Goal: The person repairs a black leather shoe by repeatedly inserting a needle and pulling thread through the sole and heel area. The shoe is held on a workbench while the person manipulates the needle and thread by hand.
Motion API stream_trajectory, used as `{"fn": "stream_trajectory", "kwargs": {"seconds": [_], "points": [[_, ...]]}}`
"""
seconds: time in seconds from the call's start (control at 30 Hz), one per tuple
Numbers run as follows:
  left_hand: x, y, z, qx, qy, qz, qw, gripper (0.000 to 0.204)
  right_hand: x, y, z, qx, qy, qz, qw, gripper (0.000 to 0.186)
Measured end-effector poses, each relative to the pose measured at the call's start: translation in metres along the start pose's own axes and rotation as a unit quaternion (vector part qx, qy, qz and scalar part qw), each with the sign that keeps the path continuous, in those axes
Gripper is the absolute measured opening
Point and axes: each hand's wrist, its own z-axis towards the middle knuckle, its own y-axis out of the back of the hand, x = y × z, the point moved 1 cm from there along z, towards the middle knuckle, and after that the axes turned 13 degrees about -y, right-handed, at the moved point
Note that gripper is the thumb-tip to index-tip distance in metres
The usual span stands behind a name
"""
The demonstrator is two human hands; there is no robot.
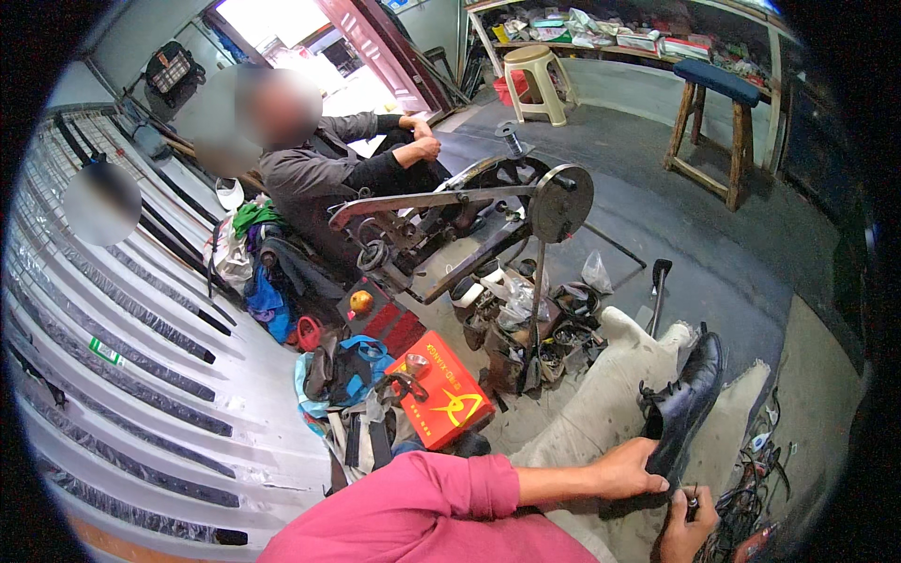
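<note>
Left hand (627,471) fingers grip a black leather shoe (687,402) resting on the person's knee. Right hand (688,525) fingers pinch a small dark tool (693,505) beside its heel; a slip could probably scratch the leather.

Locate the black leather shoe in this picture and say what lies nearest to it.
In the head view the black shoe lies lower right, on the person's light-trousered leg, its heel end gripped by the left hand, with the right hand just below.

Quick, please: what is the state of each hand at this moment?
Left hand: closed, gripping the black shoe.
Right hand: closed on a small dark tool.
</note>
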Motion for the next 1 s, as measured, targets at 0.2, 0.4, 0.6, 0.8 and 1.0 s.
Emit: {"fn": "stream_trajectory", "kwargs": {"seconds": [0.2, 0.4, 0.6, 0.8, 1.0], "points": [[-0.014, 0.009, 0.001, 0.044, 0.061, 0.068, 0.995, 0.048, -0.058, 0.033, 0.026, -0.070, -0.135, 0.213, 0.965, 0.029], [-0.010, 0.017, -0.005, 0.076, 0.144, 0.037, 0.986, 0.049, -0.100, 0.092, 0.026, -0.213, -0.138, -0.205, 0.945, 0.033], [-0.015, 0.008, 0.003, 0.044, 0.155, -0.081, 0.984, 0.026, -0.032, 0.039, -0.016, 0.047, 0.015, -0.022, 0.999, 0.042], [-0.020, 0.012, 0.004, 0.057, 0.176, -0.135, 0.974, 0.023, -0.007, 0.020, -0.004, 0.078, 0.042, 0.019, 0.996, 0.050], [-0.016, 0.012, 0.005, 0.061, 0.145, -0.113, 0.981, 0.026, -0.017, 0.018, 0.002, 0.105, 0.060, 0.020, 0.992, 0.048]]}}
